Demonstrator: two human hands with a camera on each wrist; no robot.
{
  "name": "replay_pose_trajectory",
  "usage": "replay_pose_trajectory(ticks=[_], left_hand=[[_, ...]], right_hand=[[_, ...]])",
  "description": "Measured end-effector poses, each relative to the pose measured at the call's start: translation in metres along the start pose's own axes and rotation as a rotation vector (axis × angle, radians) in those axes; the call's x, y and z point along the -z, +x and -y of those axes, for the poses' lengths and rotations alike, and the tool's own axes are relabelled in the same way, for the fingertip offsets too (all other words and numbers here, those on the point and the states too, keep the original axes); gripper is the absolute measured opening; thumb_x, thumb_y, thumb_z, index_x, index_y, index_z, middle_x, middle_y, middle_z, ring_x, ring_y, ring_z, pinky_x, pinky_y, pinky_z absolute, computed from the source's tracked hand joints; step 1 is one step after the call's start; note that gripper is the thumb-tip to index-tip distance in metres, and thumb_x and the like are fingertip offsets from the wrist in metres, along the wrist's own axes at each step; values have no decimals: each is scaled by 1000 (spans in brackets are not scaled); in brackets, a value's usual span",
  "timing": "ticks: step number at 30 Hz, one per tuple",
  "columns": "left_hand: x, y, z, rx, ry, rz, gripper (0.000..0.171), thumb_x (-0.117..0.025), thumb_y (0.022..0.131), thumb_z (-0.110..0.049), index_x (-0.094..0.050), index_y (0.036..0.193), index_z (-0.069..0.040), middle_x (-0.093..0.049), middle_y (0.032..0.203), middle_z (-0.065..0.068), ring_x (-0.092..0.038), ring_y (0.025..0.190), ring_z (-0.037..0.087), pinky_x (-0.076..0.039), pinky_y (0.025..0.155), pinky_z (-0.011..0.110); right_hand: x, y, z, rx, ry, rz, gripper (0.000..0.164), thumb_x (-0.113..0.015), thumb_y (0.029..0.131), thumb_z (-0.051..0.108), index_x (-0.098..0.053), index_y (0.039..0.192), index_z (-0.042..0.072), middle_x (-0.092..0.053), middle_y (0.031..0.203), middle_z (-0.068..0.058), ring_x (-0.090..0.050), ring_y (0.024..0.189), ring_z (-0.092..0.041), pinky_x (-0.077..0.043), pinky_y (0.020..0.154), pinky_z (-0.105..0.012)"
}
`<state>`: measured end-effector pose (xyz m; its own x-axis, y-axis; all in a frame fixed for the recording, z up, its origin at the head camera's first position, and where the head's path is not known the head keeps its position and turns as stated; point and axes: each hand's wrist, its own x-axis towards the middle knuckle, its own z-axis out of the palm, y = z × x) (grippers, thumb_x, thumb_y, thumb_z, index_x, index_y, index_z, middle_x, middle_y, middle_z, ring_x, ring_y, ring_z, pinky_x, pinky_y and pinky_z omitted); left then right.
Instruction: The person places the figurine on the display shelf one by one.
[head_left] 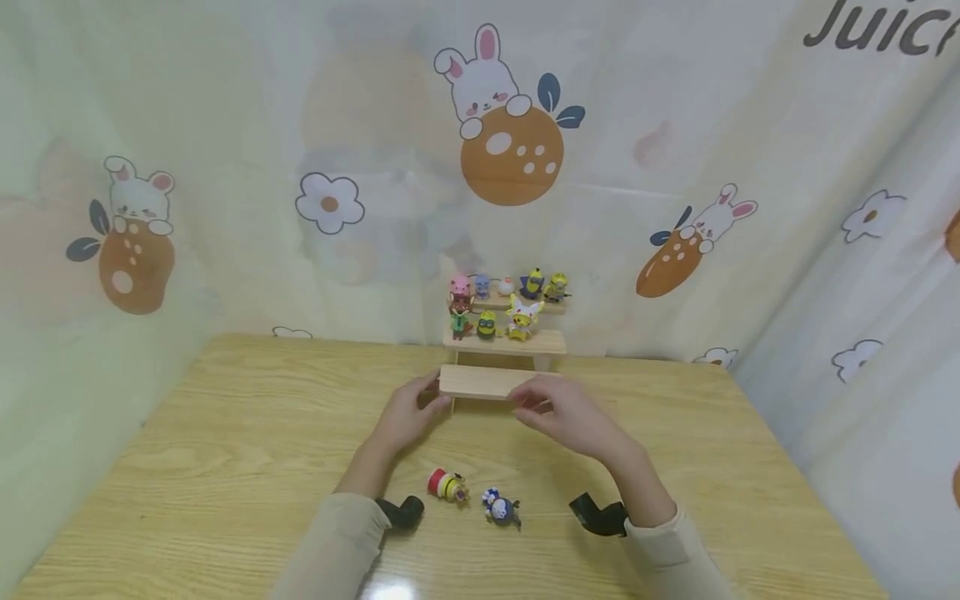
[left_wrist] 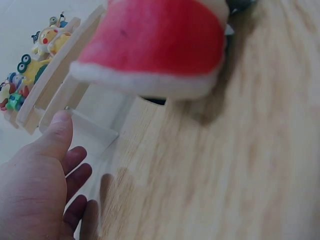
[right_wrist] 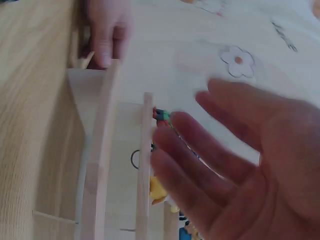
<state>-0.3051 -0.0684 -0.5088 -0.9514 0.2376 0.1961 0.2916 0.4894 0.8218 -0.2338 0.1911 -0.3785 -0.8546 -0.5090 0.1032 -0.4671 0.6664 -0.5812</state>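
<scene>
A three-tier wooden display stand [head_left: 480,382] stands at the back of the table, its lowest shelf bare. My left hand [head_left: 408,414] is at the left end of that shelf; in the left wrist view its thumb [left_wrist: 59,122] touches the shelf end, the other fingers relaxed. My right hand [head_left: 566,412] hovers by the shelf's right part, and the right wrist view shows its fingers [right_wrist: 185,175] loosely bent around nothing. Nearer me, a red, white and yellow figurine [head_left: 447,485] lies beside a blue and white figurine [head_left: 501,508].
Several small figurines fill the upper two tiers, among them a fox [head_left: 461,321], a yellow one in a white hood [head_left: 522,320] and a pink pig [head_left: 461,286]. A patterned curtain [head_left: 375,275] hangs close behind the wooden table [head_left: 262,433].
</scene>
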Motion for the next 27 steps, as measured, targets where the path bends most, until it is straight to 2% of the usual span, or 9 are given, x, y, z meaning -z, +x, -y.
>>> replay_pose_trajectory(ticks=[3, 7, 9, 13, 16, 19, 24, 27], left_hand=[[-1, 1, 1, -9, -2, 2, 63, -63, 90, -37, -41, 143, -11, -58, 132, 11, -51, 127, 28, -36, 112, 46], [-1, 1, 3, -3, 4, 1, 63, -63, 90, -38, -42, 143, -12, -58, 132, 10, -50, 127, 28, -36, 112, 46], [-1, 1, 3, -8, 7, 1, 63, -62, 90, -38, -42, 143, -12, -58, 132, 10, -50, 128, 28, -35, 112, 47], [-1, 1, 4, -19, 7, 5, 63, -62, 90, -38, -41, 144, -12, -58, 133, 10, -48, 129, 28, -34, 113, 46], [0, 1, 3, -14, 1, 8, 64, -63, 90, -38, -41, 144, -12, -57, 134, 10, -48, 129, 28, -33, 113, 46], [0, 0, 2, -6, -8, 10, 64, -63, 90, -37, -41, 144, -12, -57, 134, 11, -48, 129, 29, -33, 113, 47], [1, 0, 0, 2, -20, 15, 63, -63, 90, -36, -41, 144, -12, -56, 134, 11, -47, 130, 29, -31, 114, 46], [1, 0, -1, -2, -19, 14, 63, -63, 90, -35, -41, 143, -11, -57, 134, 11, -47, 130, 29, -31, 115, 46]], right_hand=[[-9, -6, 8, 20, -73, 107, 27, -62, 93, 28, -64, 116, 15, -67, 108, 4, -64, 95, -10, -56, 84, -32], [-22, -12, 25, 46, -126, 261, 32, -64, 91, 32, -63, 119, 16, -66, 109, 3, -64, 92, -10, -56, 79, -28], [-29, -15, 35, 51, -166, 315, 34, -66, 89, 32, -63, 119, 16, -66, 110, 1, -64, 90, -11, -55, 76, -26], [-44, -19, 46, 19, -320, 386, 41, -72, 83, 36, -63, 120, 18, -63, 108, 1, -58, 78, -6, -51, 69, -21], [-55, -20, 49, -18, -417, 412, 46, -75, 80, 37, -62, 121, 21, -61, 104, 2, -51, 70, -3, -49, 65, -21], [-62, -21, 49, -38, -459, 409, 47, -77, 77, 36, -63, 120, 22, -60, 100, 4, -50, 70, -3, -49, 64, -22], [-67, -20, 48, -29, -454, 378, 44, -79, 74, 26, -64, 115, 20, -60, 98, 3, -51, 73, -5, -51, 68, -24], [-67, -21, 45, -24, -434, 376, 39, -77, 75, 17, -65, 112, 18, -60, 96, 3, -49, 72, -6, -48, 66, -22]])
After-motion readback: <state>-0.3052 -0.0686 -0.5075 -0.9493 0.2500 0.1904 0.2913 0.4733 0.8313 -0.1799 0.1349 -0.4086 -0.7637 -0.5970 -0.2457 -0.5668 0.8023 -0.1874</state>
